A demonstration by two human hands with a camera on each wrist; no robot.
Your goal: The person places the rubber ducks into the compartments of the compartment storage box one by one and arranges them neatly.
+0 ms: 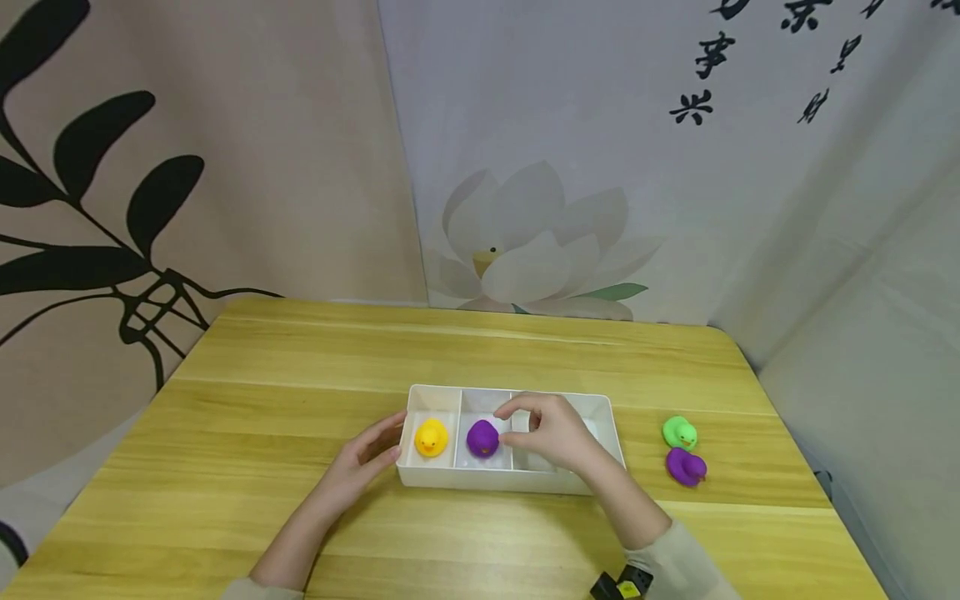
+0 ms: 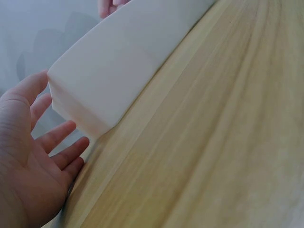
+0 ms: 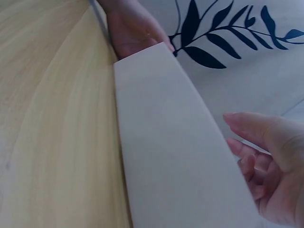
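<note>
A white divided box (image 1: 495, 480) lies on the table, holding a yellow rubber duck (image 1: 431, 437) in its left compartment and a purple rubber duck (image 1: 482, 439) in the one beside it. My left hand (image 1: 363, 462) is at the box's left end. In the left wrist view, the thumb of that hand (image 2: 35, 156) touches a box corner, its fingers spread and relaxed. Above the box is my right hand (image 1: 553, 431), thumb and forefinger apart just right of the purple duck, nothing held between them. It partly covers the right side of the box.
Right of the box, a green rubber duck (image 1: 679, 433) and a second purple rubber duck (image 1: 686, 467) sit close together on the wooden table (image 1: 225, 467). A printed curtain (image 1: 315, 150) hangs behind the table's back edge.
</note>
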